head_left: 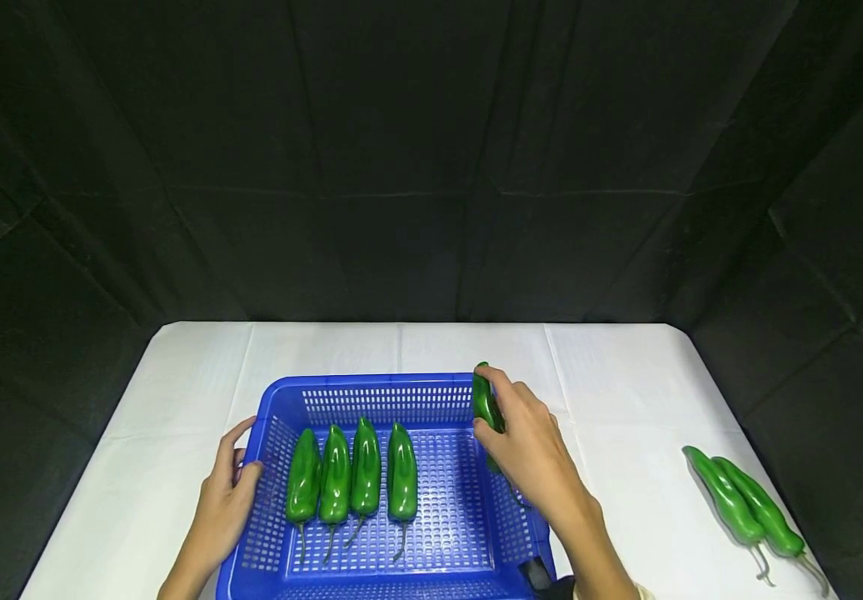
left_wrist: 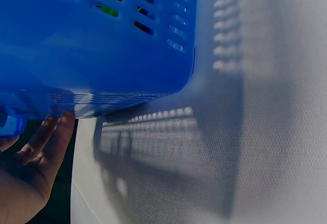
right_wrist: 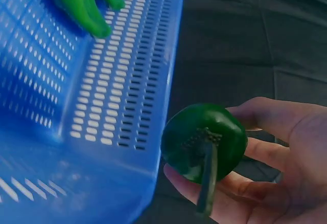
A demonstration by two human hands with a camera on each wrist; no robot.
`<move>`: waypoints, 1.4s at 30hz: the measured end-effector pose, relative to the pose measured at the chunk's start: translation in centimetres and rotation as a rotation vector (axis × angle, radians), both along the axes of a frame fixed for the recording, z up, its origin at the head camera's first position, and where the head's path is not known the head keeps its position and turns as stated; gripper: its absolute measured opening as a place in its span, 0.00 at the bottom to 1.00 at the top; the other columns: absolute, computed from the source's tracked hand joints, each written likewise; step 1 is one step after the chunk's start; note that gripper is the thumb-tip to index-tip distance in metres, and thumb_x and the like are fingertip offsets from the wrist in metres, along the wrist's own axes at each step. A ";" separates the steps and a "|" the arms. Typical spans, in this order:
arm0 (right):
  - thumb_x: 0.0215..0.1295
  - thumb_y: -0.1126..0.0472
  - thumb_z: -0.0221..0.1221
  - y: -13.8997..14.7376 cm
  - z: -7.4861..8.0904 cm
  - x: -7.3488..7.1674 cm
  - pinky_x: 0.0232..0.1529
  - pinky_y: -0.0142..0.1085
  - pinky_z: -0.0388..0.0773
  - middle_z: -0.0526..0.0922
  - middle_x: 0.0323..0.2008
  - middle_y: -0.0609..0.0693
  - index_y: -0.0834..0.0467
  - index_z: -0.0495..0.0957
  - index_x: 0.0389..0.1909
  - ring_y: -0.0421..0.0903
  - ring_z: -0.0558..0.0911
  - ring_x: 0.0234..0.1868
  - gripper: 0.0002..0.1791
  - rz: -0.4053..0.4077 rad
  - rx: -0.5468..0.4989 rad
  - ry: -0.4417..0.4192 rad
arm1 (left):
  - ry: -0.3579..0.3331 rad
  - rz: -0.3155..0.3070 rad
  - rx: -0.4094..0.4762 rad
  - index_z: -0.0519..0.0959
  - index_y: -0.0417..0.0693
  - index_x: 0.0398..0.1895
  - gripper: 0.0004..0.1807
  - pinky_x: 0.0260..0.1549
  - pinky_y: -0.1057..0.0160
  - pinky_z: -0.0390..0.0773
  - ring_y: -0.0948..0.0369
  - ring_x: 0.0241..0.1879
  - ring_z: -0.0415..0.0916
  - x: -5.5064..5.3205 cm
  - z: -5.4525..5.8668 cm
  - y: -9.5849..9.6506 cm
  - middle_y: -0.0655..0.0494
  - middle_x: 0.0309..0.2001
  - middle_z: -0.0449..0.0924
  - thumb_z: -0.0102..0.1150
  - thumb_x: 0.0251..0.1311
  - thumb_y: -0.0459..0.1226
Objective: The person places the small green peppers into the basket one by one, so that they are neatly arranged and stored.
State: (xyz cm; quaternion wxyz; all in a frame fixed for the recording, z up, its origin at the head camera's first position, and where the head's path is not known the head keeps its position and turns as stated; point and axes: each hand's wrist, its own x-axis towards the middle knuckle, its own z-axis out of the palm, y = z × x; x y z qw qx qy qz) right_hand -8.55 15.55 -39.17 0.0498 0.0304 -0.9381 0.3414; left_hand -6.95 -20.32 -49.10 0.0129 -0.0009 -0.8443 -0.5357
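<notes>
My right hand point(head_left: 532, 437) holds a green pepper point(head_left: 485, 400) between thumb and fingers, over the right wall of a blue plastic basket point(head_left: 386, 382). In the right wrist view that pepper point(right_wrist: 204, 142) shows its stem end toward the camera, beside the basket rim. At the basket's left side, my left hand point(head_left: 225, 500) grips the edge, thumb at the rim. In the left wrist view its fingertips touch the outer wall below the rim. Several green peppers point(head_left: 366, 471) lie side by side in the basket's left half, stems toward me.
Two more green peppers point(head_left: 727, 496) lie together on the white tablecloth point(head_left: 626, 392) at the right. Black cloth point(head_left: 416, 167) walls in the table at the back and sides. A small black object point(head_left: 536, 575) overlaps the basket's near right corner.
</notes>
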 end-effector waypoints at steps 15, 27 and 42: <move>0.59 0.66 0.66 -2.7 -1.5 -0.8 0.19 0.32 0.76 0.76 0.40 0.57 0.48 0.74 0.61 0.49 0.77 0.31 0.28 0.077 -0.015 -0.066 | -0.009 0.013 -0.014 0.53 0.55 0.76 0.30 0.23 0.61 0.79 0.58 0.32 0.79 -0.1 -0.1 0.0 0.43 0.48 0.79 0.40 0.73 0.30; 0.57 0.67 0.67 -3.7 -3.1 -1.6 0.21 0.33 0.74 0.75 0.33 0.53 0.52 0.75 0.54 0.49 0.75 0.30 0.23 0.135 0.043 -0.108 | -0.006 0.008 -0.003 0.53 0.54 0.76 0.30 0.22 0.60 0.80 0.57 0.32 0.80 0.1 0.3 0.1 0.41 0.48 0.79 0.40 0.73 0.31; 0.55 0.69 0.67 -5.1 -5.4 -2.3 0.28 0.42 0.74 0.77 0.32 0.54 0.58 0.76 0.51 0.48 0.75 0.30 0.22 0.227 0.107 -0.158 | 0.011 0.010 -0.010 0.54 0.53 0.76 0.30 0.24 0.61 0.80 0.58 0.33 0.80 0.1 0.1 0.0 0.42 0.50 0.80 0.41 0.72 0.30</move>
